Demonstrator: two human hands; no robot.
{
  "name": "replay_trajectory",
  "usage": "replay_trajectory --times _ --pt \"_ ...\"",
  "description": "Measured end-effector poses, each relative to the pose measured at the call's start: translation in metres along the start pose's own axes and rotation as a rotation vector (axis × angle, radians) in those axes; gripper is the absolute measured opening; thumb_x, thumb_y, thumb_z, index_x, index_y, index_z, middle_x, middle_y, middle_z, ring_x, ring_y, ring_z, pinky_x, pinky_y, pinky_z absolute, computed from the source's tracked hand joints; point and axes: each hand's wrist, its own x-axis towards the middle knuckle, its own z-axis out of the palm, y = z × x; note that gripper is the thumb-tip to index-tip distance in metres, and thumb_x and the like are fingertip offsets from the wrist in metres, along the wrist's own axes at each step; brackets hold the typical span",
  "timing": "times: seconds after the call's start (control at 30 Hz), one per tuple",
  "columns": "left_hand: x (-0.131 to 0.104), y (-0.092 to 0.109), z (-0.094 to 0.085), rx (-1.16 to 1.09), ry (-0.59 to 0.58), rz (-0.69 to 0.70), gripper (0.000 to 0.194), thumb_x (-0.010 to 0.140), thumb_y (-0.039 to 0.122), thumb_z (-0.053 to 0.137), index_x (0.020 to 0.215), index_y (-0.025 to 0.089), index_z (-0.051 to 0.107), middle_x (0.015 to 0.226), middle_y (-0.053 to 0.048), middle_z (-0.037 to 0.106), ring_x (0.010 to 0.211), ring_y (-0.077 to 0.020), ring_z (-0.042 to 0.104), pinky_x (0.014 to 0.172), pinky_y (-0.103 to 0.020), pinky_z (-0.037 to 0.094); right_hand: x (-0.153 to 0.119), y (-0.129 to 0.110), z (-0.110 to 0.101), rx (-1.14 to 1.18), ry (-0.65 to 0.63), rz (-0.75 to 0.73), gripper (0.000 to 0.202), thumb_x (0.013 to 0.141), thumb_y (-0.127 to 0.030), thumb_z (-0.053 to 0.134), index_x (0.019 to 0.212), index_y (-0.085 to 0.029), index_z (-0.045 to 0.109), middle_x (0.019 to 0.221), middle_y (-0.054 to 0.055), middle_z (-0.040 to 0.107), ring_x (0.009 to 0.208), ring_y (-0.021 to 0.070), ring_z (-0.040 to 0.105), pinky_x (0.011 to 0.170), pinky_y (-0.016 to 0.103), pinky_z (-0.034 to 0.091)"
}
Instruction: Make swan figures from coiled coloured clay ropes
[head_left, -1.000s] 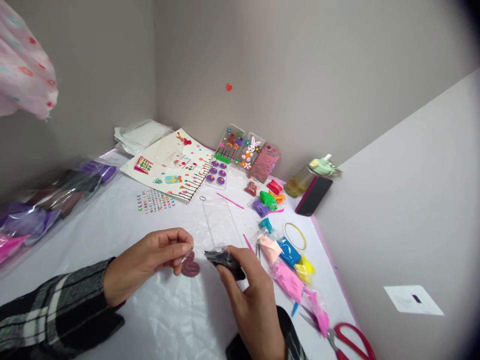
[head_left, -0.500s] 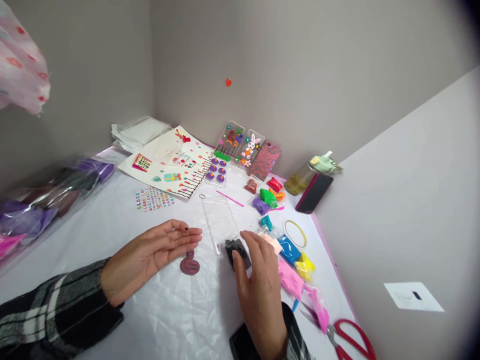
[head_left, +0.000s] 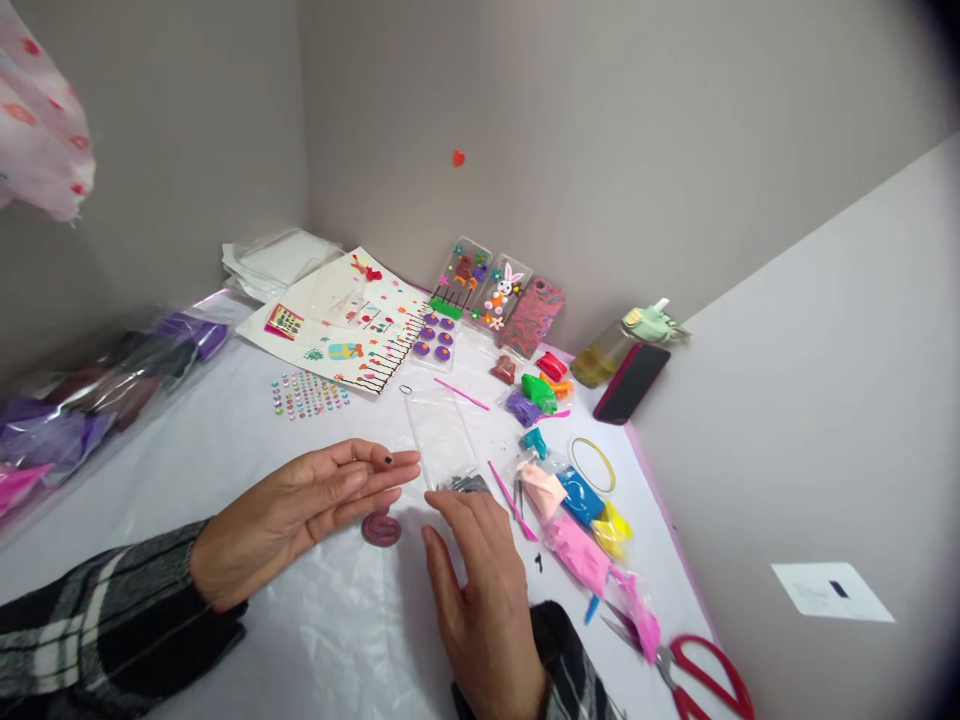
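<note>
My left hand (head_left: 322, 505) is held out with its fingers stretched to the right. A tiny black bit, seemingly clay, (head_left: 388, 460) rests on one of its fingers. Just below those fingers lies a coiled brownish-purple clay piece (head_left: 382, 529) on the cloth, partly covered by the hand. My right hand (head_left: 480, 580) hovers opposite, thumb and fingers apart, with nothing seen between them. Behind its fingertips a black clay packet (head_left: 470, 484) is partly hidden. It lies at the near end of a clear phone case (head_left: 442, 435).
Coloured clay packets (head_left: 574, 550) and red-handled scissors (head_left: 705, 670) lie right. A pink stick (head_left: 512, 500) is beside my right hand. Farther back are a phone (head_left: 631, 385), a bottle (head_left: 600, 355), decorated cases (head_left: 504, 290), a drawn sheet (head_left: 300, 350) and gem stickers (head_left: 309, 396).
My right hand has moved left from the black packet toward my left hand, uncovering a pink stick. My left hand has shifted slightly right, carrying the black bit.
</note>
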Motion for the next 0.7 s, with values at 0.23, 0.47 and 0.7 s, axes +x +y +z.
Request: replay_trajectory --times 0.23,0.47,0.7 --pt "0.0005 -0.0004 0.0035 0.076 0.048 -0.066 0.04 0.083 0.048 0.083 0.096 0.022 0.055 0.096 -0.003 0.082 0.083 -0.0193 0.081 0.065 -0.02 0.059 0.0017 -0.005 -0.0006 0.026 -0.022 -0.023 0.03 0.097 -0.006 0.053 0.121 -0.023 0.058 0.103 0.006 0.07 0.096 0.024 0.063 0.088 0.039 0.051" --pt "0.0007 -0.0007 0.0036 0.18 0.023 -0.018 0.051 0.079 0.06 0.081 0.082 0.021 0.048 0.068 0.002 0.077 0.056 -0.013 0.073 0.047 -0.014 0.048 0.0022 -0.0086 0.0004 0.03 -0.063 -0.039 0.027 0.096 -0.004 0.052 0.116 -0.022 0.058 0.096 0.005 0.068 0.089 0.0244 0.06 0.084 0.039 0.048" --pt "0.0011 -0.0011 -0.0024 0.164 0.013 0.007 0.049 0.081 0.057 0.08 0.075 0.019 0.05 0.057 0.004 0.07 0.046 -0.0088 0.063 0.044 -0.013 0.044 0.003 -0.0087 -0.0002 0.099 -0.088 -0.047 0.028 0.096 -0.002 0.052 0.113 -0.023 0.058 0.093 0.003 0.067 0.088 0.0219 0.058 0.084 0.035 0.046"
